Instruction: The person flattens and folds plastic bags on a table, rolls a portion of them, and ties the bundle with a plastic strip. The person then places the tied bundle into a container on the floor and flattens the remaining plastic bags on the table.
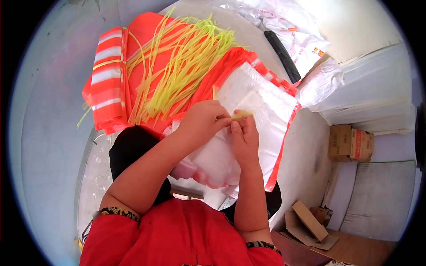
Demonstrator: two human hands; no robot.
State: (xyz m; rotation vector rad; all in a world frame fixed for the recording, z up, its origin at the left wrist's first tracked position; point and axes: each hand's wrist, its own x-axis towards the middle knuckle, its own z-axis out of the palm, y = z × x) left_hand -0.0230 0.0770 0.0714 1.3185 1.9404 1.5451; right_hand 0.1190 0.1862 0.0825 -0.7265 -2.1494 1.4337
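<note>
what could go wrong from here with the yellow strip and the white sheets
The short yellow strip is pinched only at the fingertips of the left hand and right hand, so it could slip free. The white sheets sit across the lap, so a shift of the legs might slide them out of line. The loose yellow strips lie crisscrossed, so pulling one out could drag or tangle others.
</note>
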